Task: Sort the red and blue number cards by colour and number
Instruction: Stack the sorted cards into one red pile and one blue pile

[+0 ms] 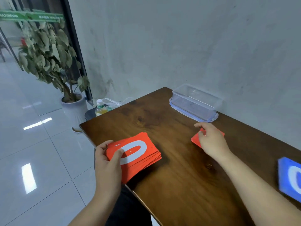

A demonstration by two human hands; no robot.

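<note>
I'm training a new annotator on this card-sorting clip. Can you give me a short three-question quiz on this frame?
1. True or false: the left hand holds the red card stack at the table's near-left corner.
2. Multiple choice: what lies under the right hand? A) a blue card B) a red card C) the clear container
3. Fill in: the blue card stack sits at the frame's ____ edge.

Key: 1 true; 2 B; 3 right
</note>
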